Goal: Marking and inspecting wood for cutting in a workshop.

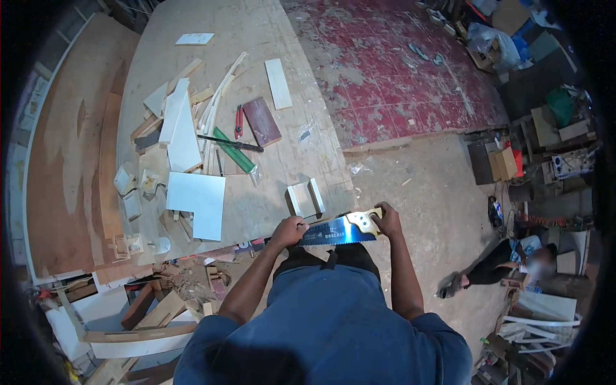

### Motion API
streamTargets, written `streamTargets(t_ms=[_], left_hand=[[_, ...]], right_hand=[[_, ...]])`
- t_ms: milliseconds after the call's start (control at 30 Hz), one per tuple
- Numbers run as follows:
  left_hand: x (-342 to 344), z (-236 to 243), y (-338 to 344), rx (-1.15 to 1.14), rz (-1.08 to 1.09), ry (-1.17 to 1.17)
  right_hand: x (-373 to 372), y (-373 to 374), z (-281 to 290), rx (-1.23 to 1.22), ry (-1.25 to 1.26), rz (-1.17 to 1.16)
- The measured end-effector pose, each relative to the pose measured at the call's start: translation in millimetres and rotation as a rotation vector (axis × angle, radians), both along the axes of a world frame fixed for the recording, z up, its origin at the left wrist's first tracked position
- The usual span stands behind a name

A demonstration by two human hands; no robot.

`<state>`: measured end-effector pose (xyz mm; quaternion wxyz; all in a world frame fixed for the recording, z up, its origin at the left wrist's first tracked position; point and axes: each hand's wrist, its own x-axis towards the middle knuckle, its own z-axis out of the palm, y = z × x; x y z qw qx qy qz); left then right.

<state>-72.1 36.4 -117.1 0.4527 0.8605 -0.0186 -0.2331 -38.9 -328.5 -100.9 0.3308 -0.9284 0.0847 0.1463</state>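
A hand saw (333, 232) with a shiny blade and a pale wooden handle is held level in front of my waist, its teeth toward me. My right hand (389, 222) is closed around the handle. At the blade's other end, my left hand (290, 231) grips the tip with its fingers pressed together. Just beyond the blade, near the table's edge, stands a small channel-shaped wooden piece (305, 198) with white sides. The saw hides part of the table edge.
On the wooden table (256, 212) lie white board offcuts (199, 199), a green tube (233, 150), a red utility knife (239, 122) and a brown block (262, 122). Scrap wood (160, 311) is heaped below left. Another person (500, 263) sits at the right.
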Motion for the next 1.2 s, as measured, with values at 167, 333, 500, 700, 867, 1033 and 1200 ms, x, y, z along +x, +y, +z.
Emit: streamTargets(t_ms=[167, 333, 500, 700, 867, 1033, 1200], left_hand=[[4, 3, -10, 0.011, 0.077, 0.071], [-1, -1, -33, 0.053, 0.187, 0.094], [-4, 36, -63, 0.065, 0.411, 0.083], [-25, 34, -97, 0.159, 0.607, 0.002], [-30, 54, -110, 0.238, 0.665, -0.009], [-23, 64, -102, 0.36, 0.656, -0.13], [-9, 62, -85, 0.369, 0.635, -0.214]], right_hand=[[28, -13, -11, -0.003, 0.064, 0.08], [70, -34, -34, 0.102, -0.019, 0.239], [123, -33, -27, 0.149, 0.061, 0.342], [162, -25, -25, 0.156, 0.05, 0.514], [171, -30, -43, 0.254, 0.104, 0.535], [166, -26, -51, 0.348, 0.125, 0.498], [167, -20, -39, 0.353, 0.159, 0.409]])
